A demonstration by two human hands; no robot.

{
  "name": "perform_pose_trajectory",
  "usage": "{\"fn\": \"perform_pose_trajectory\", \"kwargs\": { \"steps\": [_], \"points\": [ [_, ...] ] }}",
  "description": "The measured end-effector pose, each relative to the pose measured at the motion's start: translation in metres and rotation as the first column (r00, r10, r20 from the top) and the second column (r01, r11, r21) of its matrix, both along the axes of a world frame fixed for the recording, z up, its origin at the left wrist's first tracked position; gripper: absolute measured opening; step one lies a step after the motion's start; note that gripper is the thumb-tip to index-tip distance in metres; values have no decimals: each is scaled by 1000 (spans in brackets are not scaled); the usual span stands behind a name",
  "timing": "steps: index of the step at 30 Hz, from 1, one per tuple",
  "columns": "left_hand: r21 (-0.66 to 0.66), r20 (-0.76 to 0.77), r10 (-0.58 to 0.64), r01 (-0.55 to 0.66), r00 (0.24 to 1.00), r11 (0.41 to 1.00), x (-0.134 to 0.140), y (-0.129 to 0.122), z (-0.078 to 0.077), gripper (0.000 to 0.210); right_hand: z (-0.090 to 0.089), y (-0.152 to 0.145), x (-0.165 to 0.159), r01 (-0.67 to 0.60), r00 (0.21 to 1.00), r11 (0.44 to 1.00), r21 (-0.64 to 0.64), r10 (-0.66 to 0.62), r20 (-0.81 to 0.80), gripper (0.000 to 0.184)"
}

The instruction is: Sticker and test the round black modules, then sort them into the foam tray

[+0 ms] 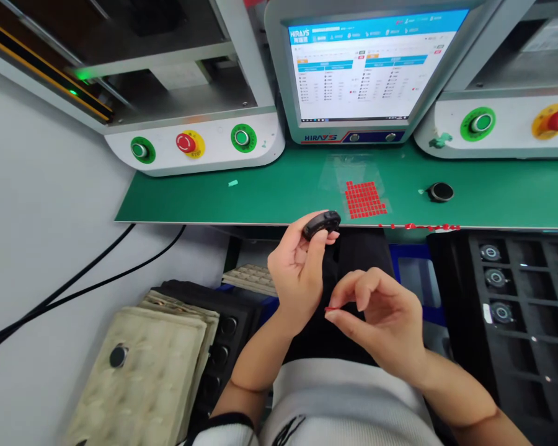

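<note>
My left hand (297, 272) is closed around a black round watch case (322, 224), held tilted just off the bench's front edge. Lower and to the right, my right hand (381, 316) pinches a small red sticker (332, 308) between thumb and forefinger, apart from the watch case. On the green bench beyond my hands lies a clear sheet with rows of small red stickers (365, 199). Another black round watch case (441, 192) rests on the bench to the right.
A monitor (353, 74) stands at the back between two machines with green buttons (142, 150) and red stop buttons (186, 142). Red bits (411, 227) line the bench edge (204, 223). A black compartment tray (534, 310) sits at right, stacked beige trays (139, 371) at left. Black cables (74, 282) hang left.
</note>
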State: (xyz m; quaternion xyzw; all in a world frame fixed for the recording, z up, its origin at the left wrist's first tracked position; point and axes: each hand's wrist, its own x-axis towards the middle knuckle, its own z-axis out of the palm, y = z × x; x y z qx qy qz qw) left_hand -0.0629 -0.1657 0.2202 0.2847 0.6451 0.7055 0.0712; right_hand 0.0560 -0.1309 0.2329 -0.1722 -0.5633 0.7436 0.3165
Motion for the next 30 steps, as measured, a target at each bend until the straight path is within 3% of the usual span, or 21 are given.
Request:
{"fn": "perform_pose_trajectory", "kwargs": {
  "steps": [4,12,15,16,18,20,21,23,27,30],
  "points": [
    [-19,-164,16,-19,986,1000,2,0,1,19,-2,-2,-6,-57,997,969,-239,66,29,36],
    [-64,-225,-11,-3,974,998,6,-2,0,18,-9,9,-12,-69,985,904,-421,129,117,45],
    [-70,-124,-43,35,991,997,7,1,0,18,-16,15,-9,-86,981,926,-367,144,133,43],
    [-84,-63,-71,65,996,994,6,2,0,19,-19,18,-7,-66,987,951,-303,107,120,38],
    [-112,100,-161,172,982,979,6,4,-1,23,-25,27,0,93,992,990,-102,-83,93,23],
    [-115,253,-263,299,931,947,6,6,-2,25,-31,39,8,289,950,950,115,-300,84,18],
    [-118,311,-313,363,897,924,7,6,-3,25,-32,44,12,331,931,924,190,-353,93,26],
    [-131,406,-404,489,820,862,11,7,-6,26,-35,53,24,290,934,924,248,-330,137,38],
    [-166,529,-472,631,706,758,27,13,-21,30,-41,63,49,127,964,989,77,-142,223,29],
    [-201,553,-548,739,628,644,41,26,-38,33,-54,74,74,154,955,984,-95,-123,269,37]
  ]
}}
